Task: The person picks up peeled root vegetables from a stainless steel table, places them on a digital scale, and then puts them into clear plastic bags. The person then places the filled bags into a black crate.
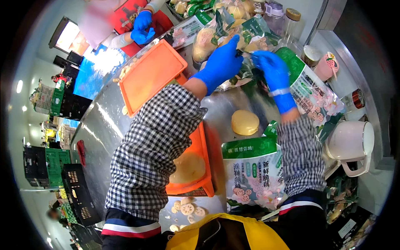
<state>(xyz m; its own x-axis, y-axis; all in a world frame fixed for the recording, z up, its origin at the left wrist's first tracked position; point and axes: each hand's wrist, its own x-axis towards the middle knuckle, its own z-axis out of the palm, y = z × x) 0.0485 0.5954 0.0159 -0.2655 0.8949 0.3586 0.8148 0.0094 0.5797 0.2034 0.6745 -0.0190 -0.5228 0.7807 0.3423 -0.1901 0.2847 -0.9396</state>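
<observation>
My left hand (pixel 220 67), in a blue glove, rests over a clear, printed plastic bag (pixel 245 73) with its index finger stretched out. My right hand (pixel 273 70), gloved too and blurred, has curled fingers at the bag's other side. Whether either hand grips the film is hidden. Just beyond them stand filled bags of lotus root (pixel 204 45). A peeled lotus root piece (pixel 245 122) lies on the metal table (pixel 215 107) below my hands. Flat printed bags (pixel 250 175) lie nearer me, and more flat bags (pixel 312 90) are right of my right hand.
An orange crate (pixel 204 156) holding lotus root is partly under my left sleeve; another orange container (pixel 153 78) stands beyond. Cut slices (pixel 187 208) lie near my apron. A kettle (pixel 348 140), a jar (pixel 292 23) and cups line the right. A co-worker's gloved hands (pixel 142 28) are across the table.
</observation>
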